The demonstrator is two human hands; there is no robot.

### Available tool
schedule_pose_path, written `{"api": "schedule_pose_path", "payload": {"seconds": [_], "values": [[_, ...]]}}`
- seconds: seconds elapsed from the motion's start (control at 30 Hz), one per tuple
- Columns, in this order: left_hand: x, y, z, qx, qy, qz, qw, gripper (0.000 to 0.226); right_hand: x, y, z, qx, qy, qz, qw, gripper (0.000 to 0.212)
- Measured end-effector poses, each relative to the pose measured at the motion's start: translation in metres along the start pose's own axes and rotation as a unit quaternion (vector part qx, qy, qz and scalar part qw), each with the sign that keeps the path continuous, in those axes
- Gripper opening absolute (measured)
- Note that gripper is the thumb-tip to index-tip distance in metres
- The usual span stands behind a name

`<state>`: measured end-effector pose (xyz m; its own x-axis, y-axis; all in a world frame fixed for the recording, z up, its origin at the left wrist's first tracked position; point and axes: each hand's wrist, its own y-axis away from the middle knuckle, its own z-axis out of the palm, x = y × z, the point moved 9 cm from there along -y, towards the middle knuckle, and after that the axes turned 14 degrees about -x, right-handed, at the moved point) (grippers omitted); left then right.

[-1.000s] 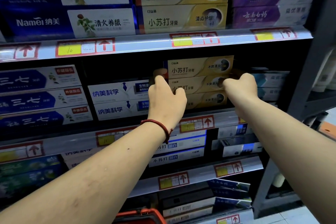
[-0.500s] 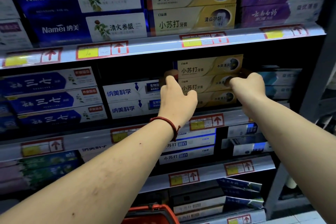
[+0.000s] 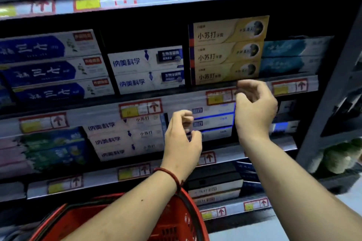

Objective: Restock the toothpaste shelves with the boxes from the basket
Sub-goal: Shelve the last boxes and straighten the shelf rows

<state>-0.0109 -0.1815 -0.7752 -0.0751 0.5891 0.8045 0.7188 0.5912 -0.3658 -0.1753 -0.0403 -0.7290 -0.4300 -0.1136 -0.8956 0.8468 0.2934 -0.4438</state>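
Left hand (image 3: 182, 139) and right hand (image 3: 254, 109) hover loosely curled, empty; stacked yellow boxes (image 3: 225, 53) sit just above the right. Best dip into the basket (image 3: 188, 211) below the left wrist, gripping a box's long sides.

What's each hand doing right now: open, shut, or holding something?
Left hand: open, fingers loosely curled, holding nothing.
Right hand: open, fingers loosely curled, holding nothing.
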Motion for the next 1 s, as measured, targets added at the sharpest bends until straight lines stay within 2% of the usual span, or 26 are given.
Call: {"api": "schedule_pose_path", "payload": {"seconds": [0.13,0.33,0.47,0.57,0.77,0.87,1.0], "values": [[-0.059,0.015,0.01,-0.027,-0.012,-0.124,0.992,0.047,0.061,0.024,0.016,-0.075,0.016,0.08,0.994,0.03],[-0.109,0.016,0.016,-0.012,-0.044,-0.23,0.972,0.051,0.125,0.017,0.018,-0.074,0.068,0.176,0.979,0.018],[-0.122,0.014,0.022,0.019,-0.023,-0.234,0.972,0.054,0.149,0.008,0.021,-0.085,0.085,0.208,0.971,0.03],[-0.124,0.011,0.023,0.05,0.0,-0.23,0.972,0.053,0.163,0.006,0.027,-0.116,0.044,0.226,0.966,0.029],[-0.121,0.008,0.024,0.088,0.022,-0.225,0.97,0.06,0.172,0.007,0.037,-0.138,-0.018,0.228,0.964,0.044],[-0.121,0.005,0.026,0.085,0.036,-0.236,0.967,0.064,0.169,0.008,0.031,-0.133,-0.028,0.224,0.965,0.05],[-0.121,-0.001,0.034,0.057,0.037,-0.25,0.966,0.055,0.175,0.01,0.024,-0.125,-0.02,0.215,0.968,0.063]]}}
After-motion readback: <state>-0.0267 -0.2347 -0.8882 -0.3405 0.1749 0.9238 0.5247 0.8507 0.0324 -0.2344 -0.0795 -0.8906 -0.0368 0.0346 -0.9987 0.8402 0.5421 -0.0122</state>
